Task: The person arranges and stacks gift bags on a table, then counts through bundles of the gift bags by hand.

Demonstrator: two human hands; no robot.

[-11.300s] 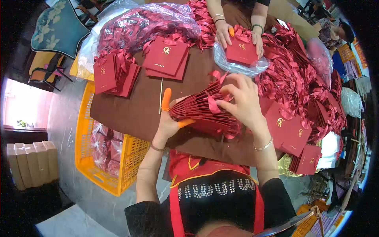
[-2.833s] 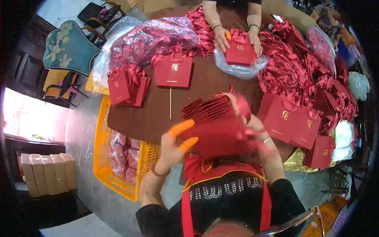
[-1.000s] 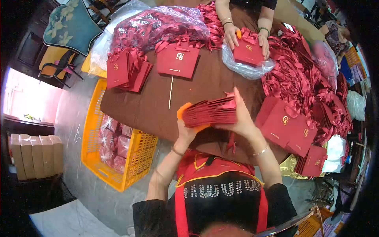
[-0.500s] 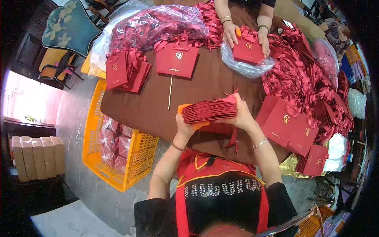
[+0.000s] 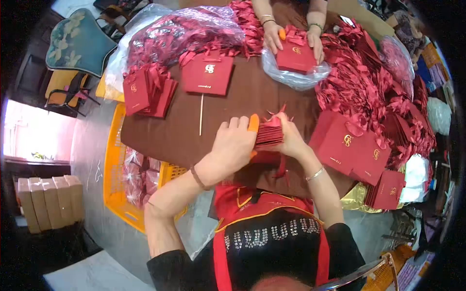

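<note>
A stack of red paper gift bags (image 5: pixel 269 135) is held edge-on above the near side of the table, red ribbon handles sticking up at its far right corner. My left hand (image 5: pixel 235 138), with orange covers on its thumb and a finger, is wrapped round the stack's left part and hides much of it. Gripping the right end of the same stack is my right hand (image 5: pixel 293 137), bracelet on the wrist. Below the stack, another red surface with a dangling ribbon shows partly; I cannot tell what it belongs to.
Across the brown-covered table (image 5: pixel 160 140), a co-worker's hands (image 5: pixel 294 42) hold a red bag over clear plastic. Red bags (image 5: pixel 208 73) and a thin stick (image 5: pixel 201 114) lie at left; ribboned bags (image 5: pixel 354 138) heap up at right. A yellow crate (image 5: pixel 112 179) stands on the floor.
My left hand has shifted from beneath the stack's left end to over its front, covering more of it. My right hand keeps its hold. The whole view has shifted slightly.
</note>
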